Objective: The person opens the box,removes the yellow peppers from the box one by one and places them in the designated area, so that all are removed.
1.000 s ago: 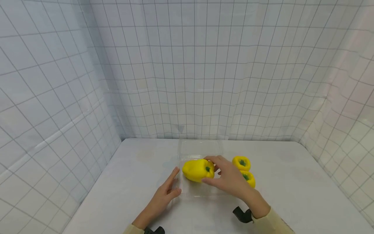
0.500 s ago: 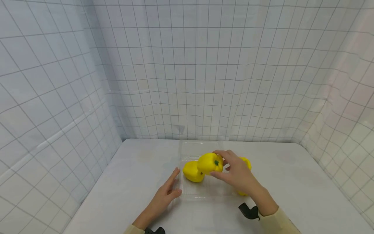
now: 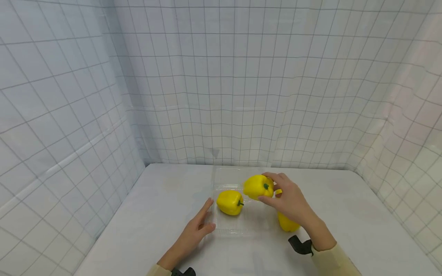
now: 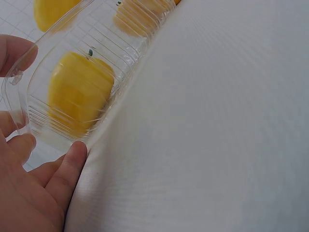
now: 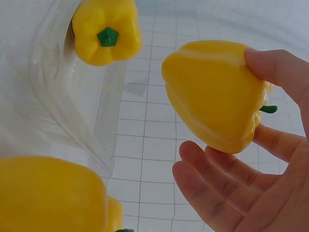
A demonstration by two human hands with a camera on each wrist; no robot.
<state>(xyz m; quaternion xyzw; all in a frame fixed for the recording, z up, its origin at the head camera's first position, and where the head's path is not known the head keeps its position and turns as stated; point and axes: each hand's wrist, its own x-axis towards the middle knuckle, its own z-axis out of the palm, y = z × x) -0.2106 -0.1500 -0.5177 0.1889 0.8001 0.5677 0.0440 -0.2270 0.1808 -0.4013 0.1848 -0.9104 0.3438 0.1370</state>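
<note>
My right hand [image 3: 288,197] holds a yellow bell pepper [image 3: 258,187] above the right part of a clear plastic box. In the right wrist view the thumb and a finger pinch this pepper near its green stem, and the other fingers are apart from it. Another yellow bell pepper [image 3: 229,202] lies on its side in the left part of the clear plastic box [image 3: 230,231]. My left hand [image 3: 193,228] is at the box's left wall, its fingertips touching the plastic. In the left wrist view the yellow pepper [image 4: 79,94] shows through that wall.
Two more yellow bell peppers are to the right of the box: a near one [image 3: 288,222], partly under my right wrist, and another [image 3: 279,192] mostly hidden behind the right hand. The box's raised lid [image 3: 230,175] is behind it. White gridded curtains [image 3: 221,96] enclose the table [image 3: 165,191].
My right hand has moved right and up with its pepper, away from the pepper in the box, which now shows whole with its stem. The left hand has stayed in place.
</note>
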